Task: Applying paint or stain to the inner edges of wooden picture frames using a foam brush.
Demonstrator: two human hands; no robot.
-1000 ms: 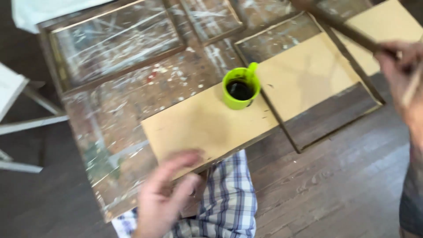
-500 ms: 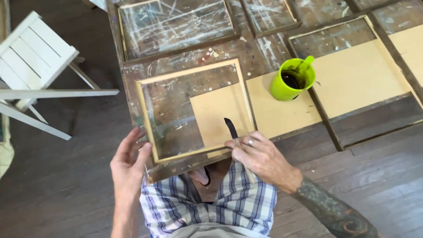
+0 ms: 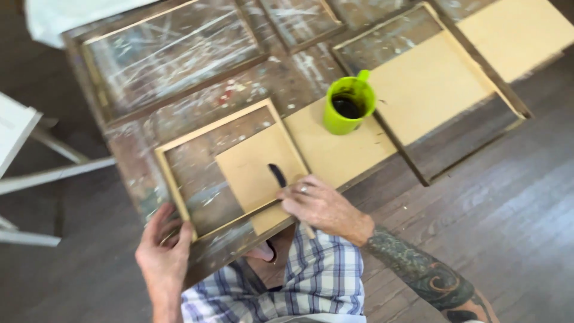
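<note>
— Paint-scarred boards make up the table [image 3: 179, 128], set over a dark plank floor, and a light wooden frame [image 3: 222, 121] lies near its front edge. What should the hands mind here?

— Steadiness, I'd judge. The left hand [image 3: 162, 251] pinches the frame's near left corner, fingers curled over the rail and clenched on it. That corner wants to stay pinned flat so the frame cannot skate on the table.

— And the other hand?

— The right hand [image 3: 323, 206] rests at the frame's near right corner, closed around a dark brush [image 3: 277, 175] whose tip lies on the tan board [image 3: 257, 170] inside the frame. Short, light strokes along the rail would suit, in my view, with the wrist kept low.

— Where does the frame sit against each grip?

— It stretches away from both hands toward the back of the table: left grip on one near corner, right grip touching the other.

— Anything near it?

— A green cup [image 3: 348, 106] of dark liquid stands just right of the frame's far corner, close enough for an elbow to tip.
</note>
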